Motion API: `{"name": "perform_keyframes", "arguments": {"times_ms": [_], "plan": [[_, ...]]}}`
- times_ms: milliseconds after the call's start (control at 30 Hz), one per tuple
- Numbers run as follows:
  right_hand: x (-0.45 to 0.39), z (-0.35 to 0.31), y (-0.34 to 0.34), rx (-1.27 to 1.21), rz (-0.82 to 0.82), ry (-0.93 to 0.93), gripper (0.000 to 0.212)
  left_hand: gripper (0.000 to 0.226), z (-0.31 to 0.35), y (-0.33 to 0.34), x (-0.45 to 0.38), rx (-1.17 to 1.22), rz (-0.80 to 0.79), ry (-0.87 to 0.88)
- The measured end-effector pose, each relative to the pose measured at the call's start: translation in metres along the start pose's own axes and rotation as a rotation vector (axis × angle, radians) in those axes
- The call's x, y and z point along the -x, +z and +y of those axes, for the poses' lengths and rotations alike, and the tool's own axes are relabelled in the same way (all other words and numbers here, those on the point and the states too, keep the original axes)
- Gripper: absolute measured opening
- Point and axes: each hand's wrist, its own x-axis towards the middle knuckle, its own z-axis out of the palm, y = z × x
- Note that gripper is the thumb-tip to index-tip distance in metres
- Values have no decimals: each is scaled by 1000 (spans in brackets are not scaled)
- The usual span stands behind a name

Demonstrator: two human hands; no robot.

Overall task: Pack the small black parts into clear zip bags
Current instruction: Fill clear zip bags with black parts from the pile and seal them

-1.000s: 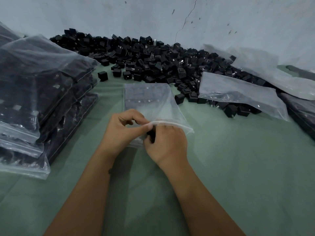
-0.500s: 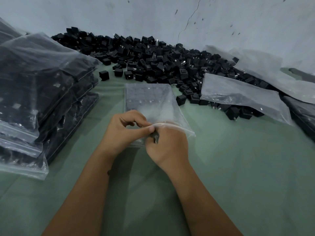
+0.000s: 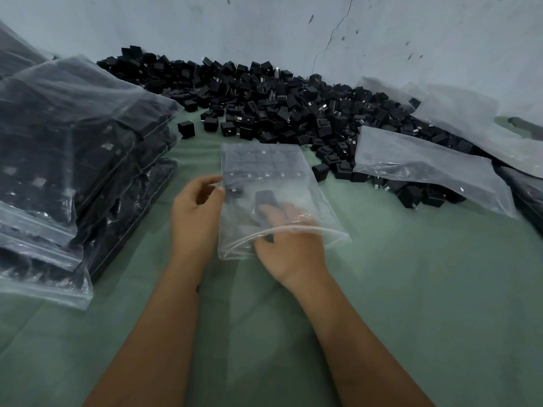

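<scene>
While the right hand (image 3: pixel 289 248) reaches into the open mouth of a clear zip bag (image 3: pixel 273 183), its fingers show through the plastic, curled around a small black part (image 3: pixel 264 198) inside the bag. The left hand (image 3: pixel 195 210) sits at the bag's left edge, fingers loosely bent, thumb and fingertips touching the plastic there; whether it actually pinches the edge cannot be told. The bag lies flat on the green surface (image 3: pixel 426 289), and a row of black parts already fills its far end. Beyond the bag, a large heap of loose black parts (image 3: pixel 264 95) stretches along the foot of a pale cracked wall (image 3: pixel 323 24). To the left stands a stack of filled zip bags (image 3: pixel 73 160), dark with parts. To the right, an empty clear bag (image 3: pixel 426 165) lies partly over the edge of the heap, with more plastic bags behind it.
</scene>
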Motion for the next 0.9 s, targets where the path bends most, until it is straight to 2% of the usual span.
{"name": "perform_keyframes", "arguments": {"times_ms": [67, 133, 333, 500, 667, 800, 900], "plan": [[-7, -1, 1, 4, -54, 25, 44, 30, -7, -1, -5, -193, 61, -54], [-15, -1, 4, 40, -94, 29, 49, 37, -11, 0, -6, -345, 50, -32], [-33, -2, 10, 40, -130, 22, 57, 37, -12, 1, -6, -412, 35, -43], [-41, -8, 14, 22, -56, -20, 33, 37, -10, 1, -7, -464, 45, -34], [-48, -12, 18, 11, 5, -59, 27, 37, -7, 2, -6, -460, 23, -42], [-49, -12, 25, -2, -49, -33, 54, 43, -7, 1, -6, -457, -7, -42], [-49, -10, 25, -4, -66, -37, 57, 45, -8, 1, -7, -500, -8, -8]]}}
